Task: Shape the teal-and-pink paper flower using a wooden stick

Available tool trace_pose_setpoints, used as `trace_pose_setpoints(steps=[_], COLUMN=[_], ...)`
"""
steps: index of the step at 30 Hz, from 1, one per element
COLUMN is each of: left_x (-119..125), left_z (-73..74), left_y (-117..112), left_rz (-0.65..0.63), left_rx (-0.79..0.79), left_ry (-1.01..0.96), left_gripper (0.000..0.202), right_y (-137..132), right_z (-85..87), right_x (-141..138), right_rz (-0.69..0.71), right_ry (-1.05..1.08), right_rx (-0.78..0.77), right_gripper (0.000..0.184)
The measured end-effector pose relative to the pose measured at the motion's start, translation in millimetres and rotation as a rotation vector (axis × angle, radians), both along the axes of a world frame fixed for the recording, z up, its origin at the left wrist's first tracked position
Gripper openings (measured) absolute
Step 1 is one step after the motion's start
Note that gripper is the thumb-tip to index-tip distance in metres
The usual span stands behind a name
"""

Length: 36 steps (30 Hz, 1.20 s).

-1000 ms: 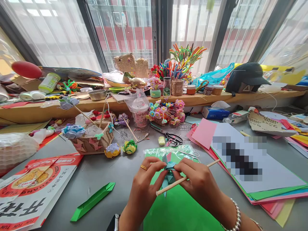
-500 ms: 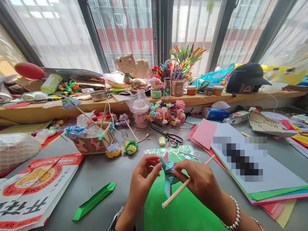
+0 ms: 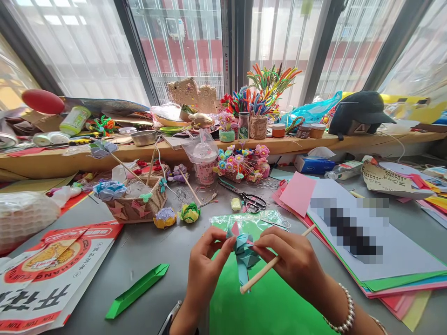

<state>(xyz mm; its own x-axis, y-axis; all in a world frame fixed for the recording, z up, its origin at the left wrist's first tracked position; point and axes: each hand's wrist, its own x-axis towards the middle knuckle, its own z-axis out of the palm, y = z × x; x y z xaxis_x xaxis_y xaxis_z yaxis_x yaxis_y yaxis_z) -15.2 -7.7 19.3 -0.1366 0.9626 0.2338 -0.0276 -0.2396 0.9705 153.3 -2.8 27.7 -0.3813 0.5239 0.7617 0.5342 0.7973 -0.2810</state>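
Note:
A light-blue folded paper piece with pink showing at its edges is held up in front of me. My left hand pinches its upper left point between thumb and fingers. On the other side, my right hand pinches its right edge with thumb and index finger. The same right hand also holds a pale wooden stick, slanting under the index finger and across the palm side. Beneath both hands lies a green sheet on the grey table. A folded green paper strip rests to the left.
A stack of coloured paper lies at right. Scissors sit behind the green sheet. Paper flowers and a cardboard basket stand at back left. A printed paper bag covers the left side. A cluttered wooden sill runs behind.
The blue paper piece has turned slightly in my fingers, showing more of its folded layers. The wooden stick and my right hand have shifted a little to the right.

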Motion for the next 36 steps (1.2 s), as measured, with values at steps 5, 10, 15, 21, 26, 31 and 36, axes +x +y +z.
trace_pose_setpoints(steps=[5, 10, 15, 21, 26, 31, 36], left_x=[3.8, 0.1, -1.8, -1.5, -1.2, -0.2, 1.2], left_z=[1.1, 1.0, -1.2, -0.4, 0.7, 1.4, 4.0], left_y=[-1.9, 0.0, 0.6, -0.5, -1.5, -1.0, -1.8], left_rz=[0.066, 0.023, 0.009, 0.002, -0.008, -0.043, -0.006], left_rx=[0.046, 0.061, 0.057, 0.075, 0.072, 0.131, 0.109], left_ry=[-0.015, 0.057, 0.108, 0.14, 0.167, 0.217, 0.211], left_gripper=[0.013, 0.014, 0.014, 0.014, 0.01, 0.004, 0.007], right_y=[-0.6, -1.3, -1.2, 0.4, 2.0, 1.7, 1.6], right_z=[0.3, 0.6, 0.6, 1.7, 0.2, -0.2, 4.7], right_x=[-1.0, -2.1, -2.6, -2.9, -0.6, 0.1, -0.4], right_rz=[-0.021, -0.042, -0.038, -0.026, -0.028, -0.056, -0.053], right_ry=[-0.009, -0.023, -0.014, -0.036, -0.052, -0.065, -0.089], right_rx=[0.019, 0.052, 0.052, 0.032, 0.005, 0.031, 0.014], right_gripper=[0.016, 0.015, 0.011, 0.013, 0.015, 0.018, 0.023])
